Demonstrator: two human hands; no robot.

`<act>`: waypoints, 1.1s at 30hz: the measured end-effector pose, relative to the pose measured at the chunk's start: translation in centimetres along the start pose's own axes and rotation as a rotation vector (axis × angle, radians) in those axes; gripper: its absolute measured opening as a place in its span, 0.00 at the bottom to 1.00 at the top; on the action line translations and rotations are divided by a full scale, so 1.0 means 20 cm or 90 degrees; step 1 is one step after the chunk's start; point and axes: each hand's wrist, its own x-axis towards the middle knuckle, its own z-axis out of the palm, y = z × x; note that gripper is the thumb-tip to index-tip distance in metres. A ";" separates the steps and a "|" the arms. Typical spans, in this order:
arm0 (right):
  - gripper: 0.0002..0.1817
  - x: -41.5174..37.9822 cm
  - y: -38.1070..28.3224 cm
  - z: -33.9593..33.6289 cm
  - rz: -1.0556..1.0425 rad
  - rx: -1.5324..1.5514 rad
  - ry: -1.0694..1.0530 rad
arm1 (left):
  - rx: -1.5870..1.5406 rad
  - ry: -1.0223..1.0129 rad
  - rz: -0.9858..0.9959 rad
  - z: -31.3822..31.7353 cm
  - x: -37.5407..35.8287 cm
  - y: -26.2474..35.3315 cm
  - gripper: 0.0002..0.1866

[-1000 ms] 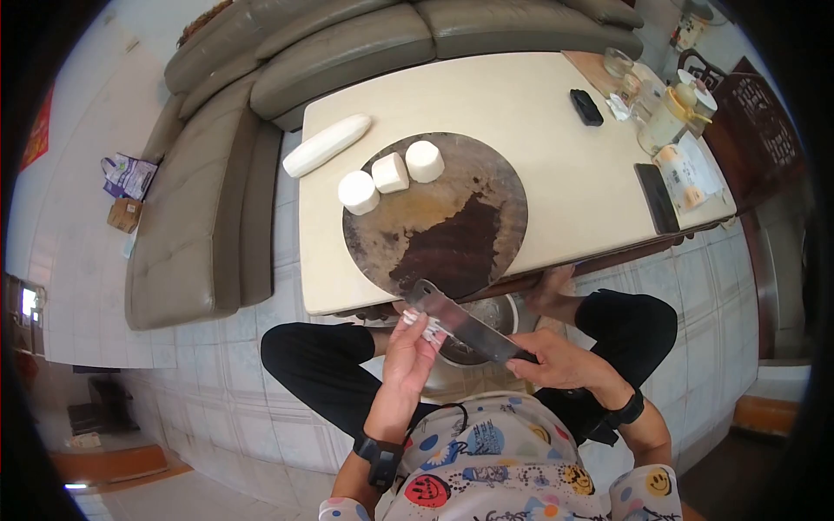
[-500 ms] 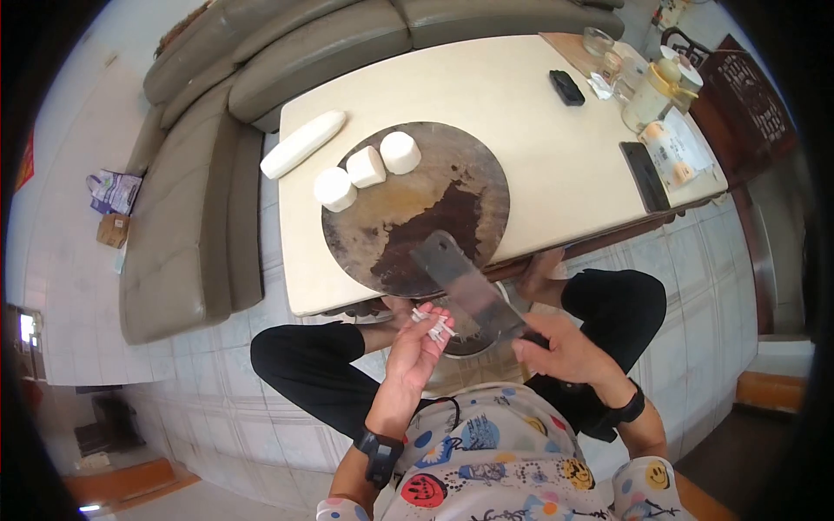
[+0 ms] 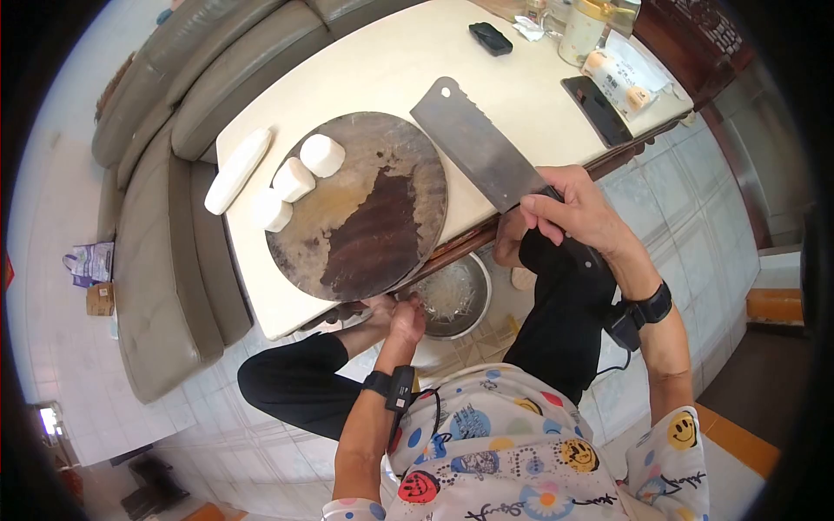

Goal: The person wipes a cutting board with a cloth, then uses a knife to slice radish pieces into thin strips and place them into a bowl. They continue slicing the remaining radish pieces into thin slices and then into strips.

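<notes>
My right hand (image 3: 578,208) is closed on the handle of a cleaver (image 3: 478,143), whose broad blade is raised over the near edge of the table. My left hand (image 3: 408,319) is low beside the left rim of a metal bowl (image 3: 478,323), turned so that its fingers are mostly hidden. Thin white strips (image 3: 447,291) lie in the bowl. On the round chopping board (image 3: 415,208) stand three thick white radish chunks (image 3: 294,179), near its left edge. A longer peeled white radish (image 3: 239,171) lies on the table beside the board.
The cream table (image 3: 365,74) also carries a black phone (image 3: 597,110), a small black object (image 3: 491,38), a tissue pack (image 3: 621,80) and a jar (image 3: 582,33). A grey sofa (image 3: 165,269) runs along the left and back. The bowl stands on the floor between my legs.
The white strips that lay in my left palm are out of sight, and that hand has turned over at the bowl. My right hand has lifted the cleaver up and away from the bowl.
</notes>
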 end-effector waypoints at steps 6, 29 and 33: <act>0.08 0.02 -0.02 0.08 0.008 0.087 0.000 | 0.017 0.048 0.138 0.05 -0.06 0.00 0.18; 0.07 -0.08 -0.03 0.00 0.076 0.198 0.243 | 0.649 -0.111 0.274 -0.12 0.31 -0.22 0.20; 0.08 -0.10 -0.01 -0.06 0.081 0.242 0.282 | 1.193 -0.191 0.443 -0.10 0.37 -0.24 0.24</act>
